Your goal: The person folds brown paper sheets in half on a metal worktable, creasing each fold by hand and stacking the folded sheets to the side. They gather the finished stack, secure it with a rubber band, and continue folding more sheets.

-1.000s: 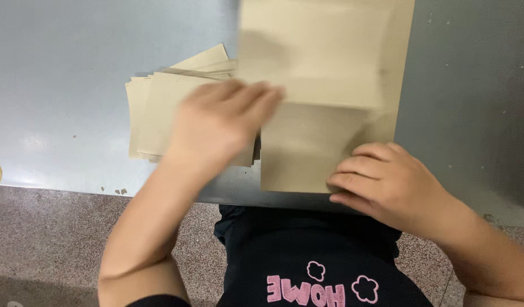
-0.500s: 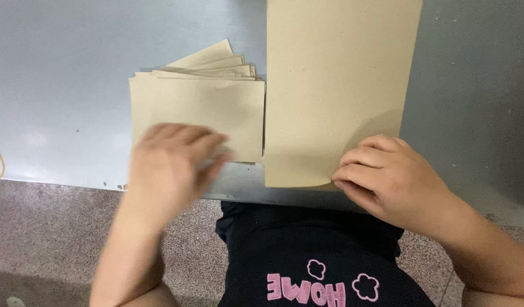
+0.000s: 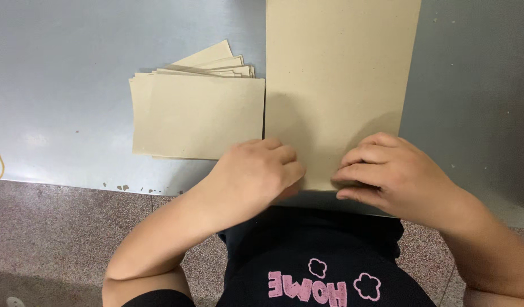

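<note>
While the large brown sheet [image 3: 339, 85] lay on the grey worktop [image 3: 63, 85], its near edge was pinched by the left hand [image 3: 256, 173] and the right hand [image 3: 395, 176], beside a stack of folded sheets [image 3: 196, 111].

The large sheet of tan paper [image 3: 339, 79] lies flat on the grey table, its long sides running away from the person and its far end cut off by the top of the view. Its surface is plain, matte and unprinted. Its near edge sits close to the table's front edge, and both hands rest on that edge, with the 2 bottom corners hidden under them. Its left side lies just beside a stack of smaller tan sheets [image 3: 196, 113], whose top sheet lies flat and landscape, while the lower ones fan out slightly at the far right corner.
</note>
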